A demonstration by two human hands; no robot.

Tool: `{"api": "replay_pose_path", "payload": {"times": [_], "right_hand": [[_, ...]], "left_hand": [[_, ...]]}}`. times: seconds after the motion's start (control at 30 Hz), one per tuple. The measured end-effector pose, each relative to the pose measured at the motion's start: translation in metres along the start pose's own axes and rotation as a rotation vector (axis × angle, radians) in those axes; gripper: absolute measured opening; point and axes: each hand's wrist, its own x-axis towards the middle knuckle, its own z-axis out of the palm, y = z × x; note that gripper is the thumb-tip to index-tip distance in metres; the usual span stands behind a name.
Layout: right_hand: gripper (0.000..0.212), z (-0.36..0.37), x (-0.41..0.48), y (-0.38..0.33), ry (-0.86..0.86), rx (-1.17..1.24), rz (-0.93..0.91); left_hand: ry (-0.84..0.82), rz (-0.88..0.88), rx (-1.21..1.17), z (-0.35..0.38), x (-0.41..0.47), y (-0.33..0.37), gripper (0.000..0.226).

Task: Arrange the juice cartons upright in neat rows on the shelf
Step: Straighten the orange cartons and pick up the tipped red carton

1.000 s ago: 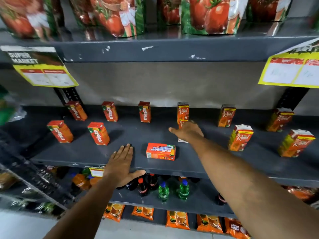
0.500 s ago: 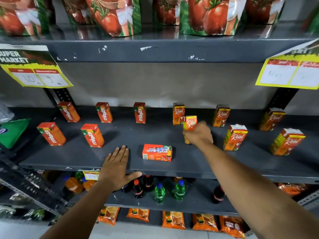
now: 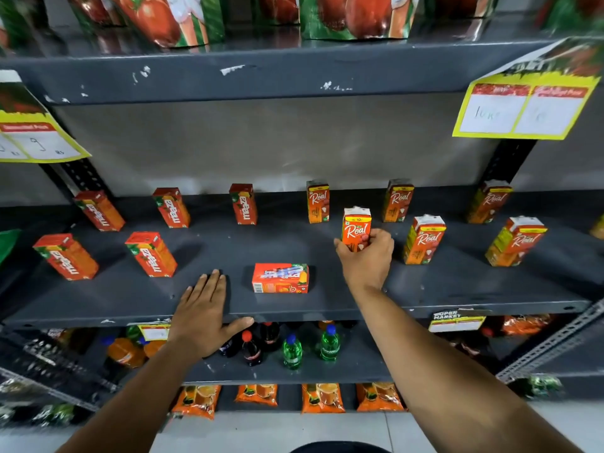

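Note:
My right hand (image 3: 367, 259) is shut on an orange Real juice carton (image 3: 356, 225), held upright in the front row of the grey shelf (image 3: 457, 289). Several more Real cartons stand upright around it, such as one (image 3: 424, 238) just to its right and one (image 3: 318, 201) behind. Several red Maaza cartons stand on the left half, one (image 3: 152, 254) nearest my left hand. One Maaza carton (image 3: 280, 278) lies flat on its side near the front edge. My left hand (image 3: 204, 313) rests flat and open on the shelf's front edge, left of the lying carton.
The shelf above carries tomato-print pouches (image 3: 356, 14) and yellow price tags (image 3: 523, 109) hang from its edge. Below stand drink bottles (image 3: 292, 351) and, lower, orange packets (image 3: 322, 397). A slotted upright post (image 3: 510, 161) is at the back right.
My right hand picked up the Real carton that lay low on the shelf and turned it upright, drawing it slightly right and forward. My left hand stayed on the front edge.

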Motion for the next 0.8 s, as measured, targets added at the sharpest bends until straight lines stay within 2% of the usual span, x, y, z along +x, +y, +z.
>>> {"api": "replay_pose_path", "payload": {"times": [0.43, 0.57, 0.63, 0.7, 0.73, 0.8], "right_hand": [[0.062, -0.001, 0.001, 0.006, -0.051, -0.103, 0.051], [0.081, 0.0, -0.003, 0.005, -0.068, -0.096, 0.067], [0.081, -0.002, -0.014, 0.006, 0.028, -0.119, -0.022], [0.064, -0.007, -0.028, 0.009, 0.096, -0.128, -0.236], [0.052, -0.011, -0.034, 0.011, 0.06, -0.116, -0.358], [0.032, -0.017, -0.038, 0.011, -0.186, -0.066, -0.548]], "left_hand": [[0.025, 0.014, -0.034, 0.002, 0.0, -0.001, 0.116], [0.027, 0.016, -0.035, 0.0, -0.001, 0.0, 0.116], [0.011, 0.022, -0.026, -0.001, 0.0, 0.0, 0.117], [-0.009, 0.036, -0.044, -0.003, 0.0, -0.004, 0.12], [-0.019, 0.047, -0.052, -0.005, 0.0, -0.007, 0.119], [-0.006, 0.064, -0.038, -0.006, -0.002, -0.017, 0.115]]}}
